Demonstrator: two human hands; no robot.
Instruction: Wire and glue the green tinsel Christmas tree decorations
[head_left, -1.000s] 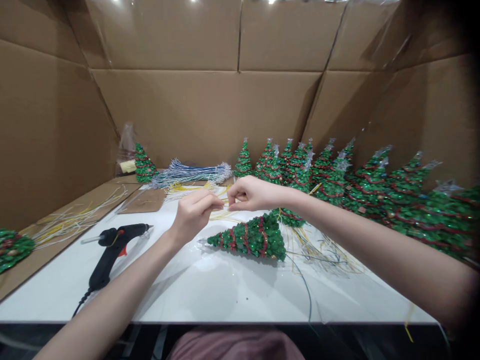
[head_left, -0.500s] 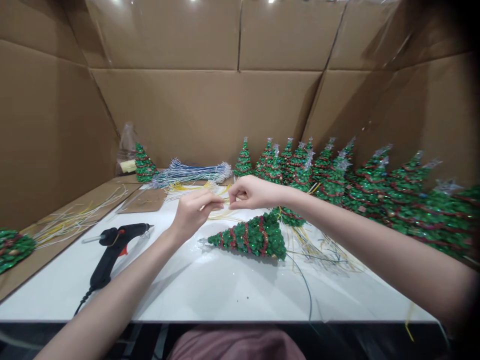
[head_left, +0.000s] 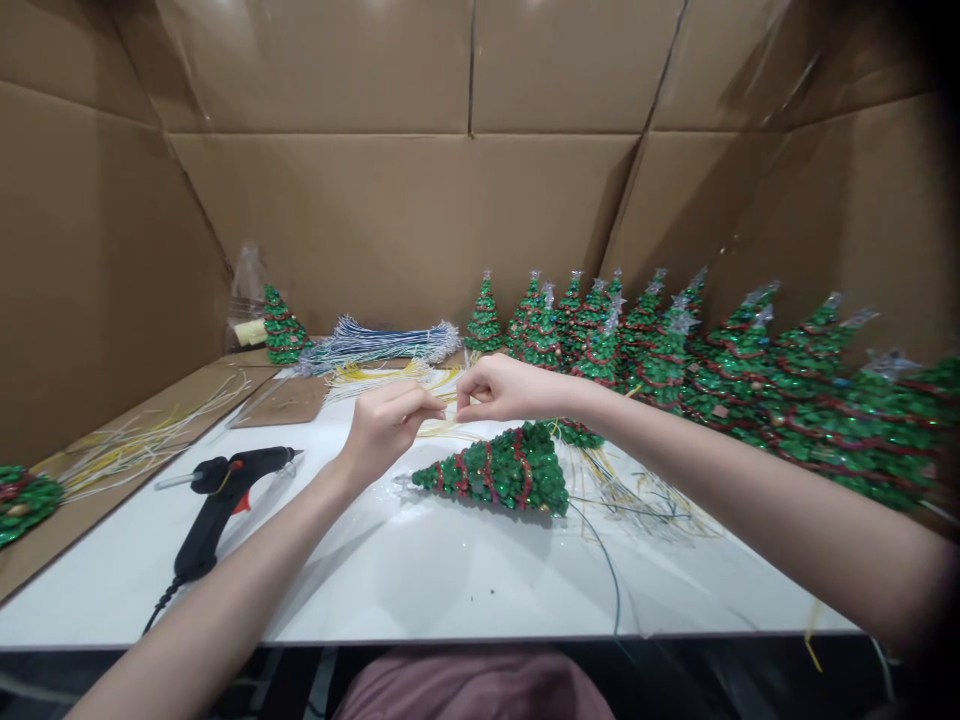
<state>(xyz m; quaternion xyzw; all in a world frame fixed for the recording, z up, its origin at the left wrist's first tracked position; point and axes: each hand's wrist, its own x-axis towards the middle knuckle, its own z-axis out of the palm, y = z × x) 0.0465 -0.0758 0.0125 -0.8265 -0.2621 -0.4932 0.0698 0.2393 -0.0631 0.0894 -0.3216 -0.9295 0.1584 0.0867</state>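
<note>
My left hand [head_left: 386, 425] is closed in a pinch above the white tabletop [head_left: 360, 590]. Facing it, fingertips a small gap away, my right hand [head_left: 510, 388] pinches too. Whatever lies between the fingers is too thin or too hidden to make out. Just below both hands a small green Christmas tree [head_left: 491, 470] with red garland lies on its side, its clear star tip pointing left. From its base a dark green wire [head_left: 616, 575] curves over the front table edge. Behind the hands is a bundle of yellow and white wires [head_left: 382, 378].
A black glue gun [head_left: 225, 510] lies at left. Several upright decorated trees [head_left: 660, 350] line the back and right; another tree [head_left: 282, 328] stands back left. Blue and white wires [head_left: 386, 343] lie along the back. Loose wires [head_left: 637, 495] spread at right. Cardboard walls [head_left: 337, 220] enclose the table.
The view has shifted slightly, so things appear a little further left. Both hands keep their pinch, almost unmoved; the lying tree stays in place on the table.
</note>
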